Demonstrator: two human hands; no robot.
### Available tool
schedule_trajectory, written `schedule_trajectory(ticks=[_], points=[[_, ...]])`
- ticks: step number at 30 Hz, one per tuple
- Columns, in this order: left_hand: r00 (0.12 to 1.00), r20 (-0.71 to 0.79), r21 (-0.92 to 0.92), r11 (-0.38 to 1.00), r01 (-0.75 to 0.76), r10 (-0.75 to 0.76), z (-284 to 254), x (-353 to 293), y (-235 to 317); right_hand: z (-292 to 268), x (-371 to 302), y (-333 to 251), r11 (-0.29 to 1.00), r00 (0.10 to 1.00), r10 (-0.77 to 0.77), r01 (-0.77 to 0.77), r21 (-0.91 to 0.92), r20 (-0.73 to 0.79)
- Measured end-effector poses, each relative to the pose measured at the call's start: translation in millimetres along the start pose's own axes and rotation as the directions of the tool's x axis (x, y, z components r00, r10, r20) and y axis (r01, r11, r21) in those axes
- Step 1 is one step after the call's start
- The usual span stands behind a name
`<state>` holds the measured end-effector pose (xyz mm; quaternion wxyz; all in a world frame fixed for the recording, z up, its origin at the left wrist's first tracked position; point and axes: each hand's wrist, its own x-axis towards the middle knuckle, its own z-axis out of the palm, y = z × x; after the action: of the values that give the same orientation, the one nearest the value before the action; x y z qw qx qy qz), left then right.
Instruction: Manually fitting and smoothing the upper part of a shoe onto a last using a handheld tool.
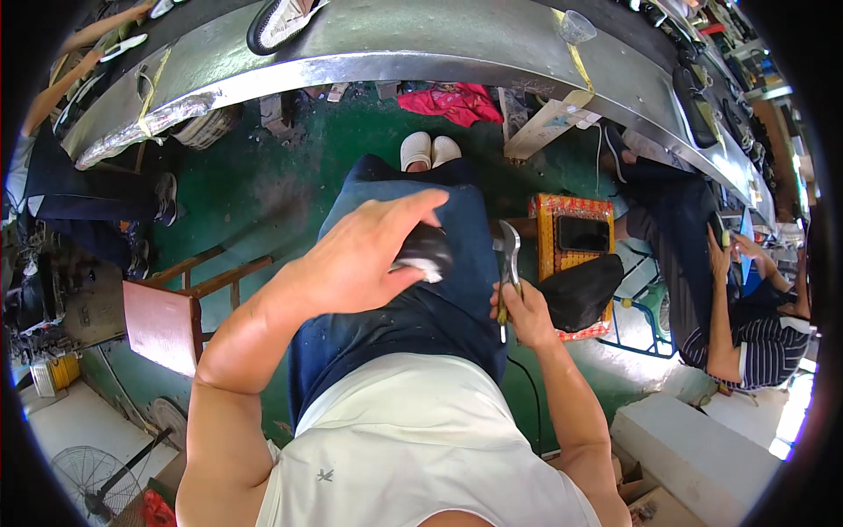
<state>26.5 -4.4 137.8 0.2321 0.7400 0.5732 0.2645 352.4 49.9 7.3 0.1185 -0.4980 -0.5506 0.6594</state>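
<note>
Over my lap, my left hand (364,250) grips a dark shoe (428,249) with a patch of white at its near end. The hand's back and fingers hide much of the shoe. My right hand (525,312) is closed round the handle of a hammer-like metal tool (509,255), held upright at the right side of my lap. Its curved, hooked head points away from me, and a thin metal tip shows below my fingers. A small gap separates the tool from the shoe.
A metal-edged bench (395,66) crosses ahead, bearing a shoe (281,25) and a clear cup (576,28). To my right, a patterned stool (546,237) holds a phone (584,234) and a black item (581,292). A wooden stool (162,325) stands left. Co-workers sit at both sides.
</note>
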Motion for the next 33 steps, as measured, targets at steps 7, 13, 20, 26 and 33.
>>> schedule_trajectory(ticks=[7, 13, 20, 26, 33], points=[[0.788, 0.286, -0.526, 0.598, 0.605, -0.545, 97, 39, -65, -6, -23, -7, 0.993, 0.995, -0.025, 0.036, -0.112, 0.093], [0.807, 0.317, -0.776, 0.354, 0.523, -0.498, 181, -46, -87, 5, -28, -47, 0.767, 0.940, -0.099, 0.280, -0.577, 0.326], [0.861, 0.248, -0.666, 0.567, 0.485, -0.444, 188, -75, -65, 24, -16, -87, 0.497, 0.929, -0.069, 0.348, -0.795, 0.364], [0.796, 0.350, -0.908, 0.029, 0.418, -0.494, 189, -69, -67, 55, -4, -28, 0.667, 0.945, -0.186, 0.323, -0.672, 0.269], [0.789, 0.254, -0.821, 0.307, 0.482, -0.560, 196, -58, -65, 50, -5, -15, 0.971, 0.916, 0.236, -0.212, -0.107, 0.326]])
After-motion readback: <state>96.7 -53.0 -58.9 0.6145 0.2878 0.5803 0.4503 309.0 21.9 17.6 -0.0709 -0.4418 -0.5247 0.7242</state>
